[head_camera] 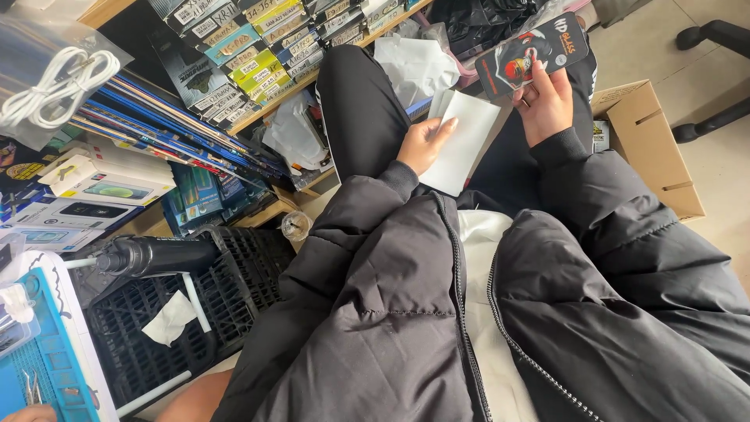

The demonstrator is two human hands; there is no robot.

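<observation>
Upper left of the frame: shelves (pixel 258 109) packed with boxes (pixel 258 55) wall off your left side. Lower left, a black crate (pixel 156 328) and a dark bottle (pixel 156 255) fill the space beside your thigh. Right of centre, a cardboard box (pixel 652 148) stands close against your right arm. Upper right, bare floor (pixel 664 39) lies open up to the chair legs (pixel 715 35). Between your left hand (pixel 422 144) and right hand (pixel 547 101), a narrow gap over your lap stays passable.
</observation>
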